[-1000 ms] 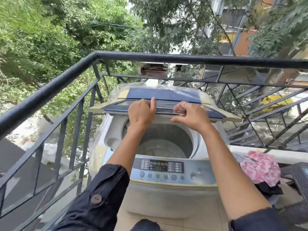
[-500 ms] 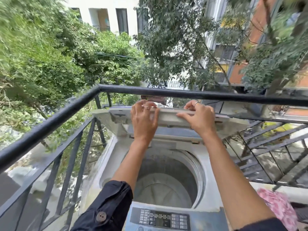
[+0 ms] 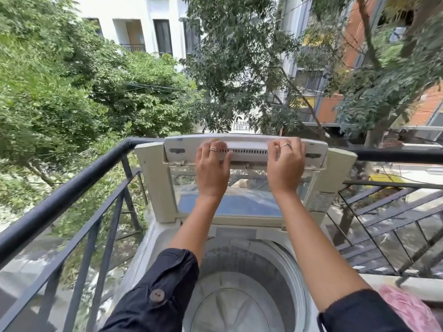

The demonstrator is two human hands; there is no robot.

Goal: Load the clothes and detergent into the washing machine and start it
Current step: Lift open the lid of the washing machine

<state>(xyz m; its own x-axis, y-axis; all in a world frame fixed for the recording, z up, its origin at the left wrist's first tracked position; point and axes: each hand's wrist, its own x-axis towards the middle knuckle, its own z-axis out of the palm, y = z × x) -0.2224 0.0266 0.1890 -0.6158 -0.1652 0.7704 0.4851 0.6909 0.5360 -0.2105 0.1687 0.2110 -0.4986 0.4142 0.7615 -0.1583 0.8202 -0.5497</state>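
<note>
Left hand (image 3: 212, 168) and right hand (image 3: 285, 166) are gripping the raised lid (image 3: 249, 153) by its top edge, fingers (image 3: 217, 145) curling over it; the pink clothes (image 3: 405, 307) are lying below-right of them, nearer the right hand.

An upper-floor balcony of a home, open to the air; a black railing (image 3: 72, 188) runs along the left and across the far side, meeting at a corner; a top-loading washer (image 3: 155, 240) stands in that corner, its lid (image 3: 153, 185) raised and its drum (image 3: 239, 295) open to the sky; pink cloth (image 3: 405, 310) lies at the lower right; beyond the rail, trees (image 3: 60, 92) crowd close, their crowns level with it; behind them stands a white block (image 3: 143, 25) with tall windows and small balconies, and to the right a brick-red building (image 3: 429, 104); a wall beyond the lid carries lettering (image 3: 241, 127), partly hidden by leaves.
</note>
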